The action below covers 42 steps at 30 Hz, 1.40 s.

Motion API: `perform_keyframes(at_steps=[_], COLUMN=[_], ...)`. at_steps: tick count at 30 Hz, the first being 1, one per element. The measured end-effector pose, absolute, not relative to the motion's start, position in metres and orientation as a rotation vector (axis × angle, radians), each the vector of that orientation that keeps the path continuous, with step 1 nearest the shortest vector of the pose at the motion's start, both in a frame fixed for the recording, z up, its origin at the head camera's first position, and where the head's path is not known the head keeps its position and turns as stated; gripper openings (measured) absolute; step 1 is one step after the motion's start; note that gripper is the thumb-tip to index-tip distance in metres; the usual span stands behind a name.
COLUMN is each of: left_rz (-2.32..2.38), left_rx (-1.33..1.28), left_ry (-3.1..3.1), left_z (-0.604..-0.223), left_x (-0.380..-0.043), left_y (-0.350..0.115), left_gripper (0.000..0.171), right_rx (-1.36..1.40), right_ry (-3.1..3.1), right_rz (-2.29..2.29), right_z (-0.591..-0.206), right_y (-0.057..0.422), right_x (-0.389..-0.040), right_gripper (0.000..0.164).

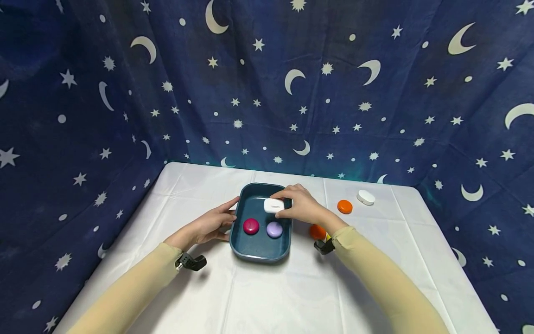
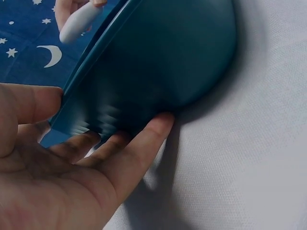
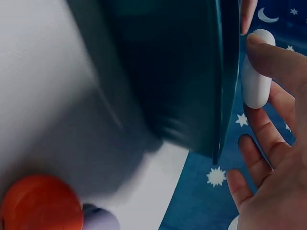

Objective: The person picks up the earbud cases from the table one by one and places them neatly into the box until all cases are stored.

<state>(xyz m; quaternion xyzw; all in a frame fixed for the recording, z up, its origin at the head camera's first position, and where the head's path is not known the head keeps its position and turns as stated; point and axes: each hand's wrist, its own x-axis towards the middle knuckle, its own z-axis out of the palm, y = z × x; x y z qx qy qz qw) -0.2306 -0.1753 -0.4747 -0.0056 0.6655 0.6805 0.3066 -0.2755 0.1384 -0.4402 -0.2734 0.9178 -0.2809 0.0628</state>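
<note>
A dark teal bin [image 1: 260,256] stands on the table, a crimson round case [image 1: 251,226] and a lilac round case [image 1: 274,229] lying inside. My right hand [image 1: 301,204] pinches a small white rounded case [image 1: 273,206] over the bin's far right part. In the right wrist view the white case [image 3: 257,76] is between thumb and fingers, held apart from the bin wall. My left hand [image 1: 210,224] touches the bin's left outer side. Its extended fingers [image 2: 144,143] lie along the wall, with the thumb at the rim. Something red-orange behind the right fingers is mostly hidden.
Right of the bin lie an orange round case [image 1: 344,207] and a white oval case [image 1: 365,197]. Another orange round case [image 1: 317,231] and a bit of yellow [image 1: 328,237] show beside my right wrist, partly covered. A starry curtain [image 1: 267,93] hangs behind the white table.
</note>
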Motion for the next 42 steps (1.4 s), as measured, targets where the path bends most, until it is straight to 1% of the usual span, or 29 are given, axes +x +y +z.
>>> perform_keyframes(at_steps=[11,19,22,28,34,42], left_rz=[1.796,1.791,1.792,1.792,1.794,1.785], left_rx=[-0.008,-0.007,-0.007,-0.011,-0.017,-0.017], left_ry=[1.748,1.751,1.751,1.746,1.756,1.774], left_z=[-0.473,-0.472,-0.472,-0.474,-0.473,-0.474], left_x=[-0.231,-0.231,-0.232,-0.232,-0.231,-0.23], left_y=[-0.172,-0.171,-0.171,-0.17,-0.171,-0.172], left_gripper=[0.069,0.069,0.069,0.069,0.069,0.067], right_rx=[-0.955,-0.988,-1.013,-0.986,-0.903,-0.834], right_ry=[2.842,2.885,2.888,2.886,2.888,2.869], right_rz=[-0.583,-0.463,-0.431,-0.511,-0.647,-0.794], right_z=[-0.45,-0.453,-0.454,-0.451,-0.438,-0.431], right_y=[0.114,0.112,0.112,0.115,0.126,0.147], right_x=[-0.283,-0.283,-0.284,-0.283,-0.279,-0.274], right_gripper=[0.052,0.051,0.054,0.061,0.062,0.062])
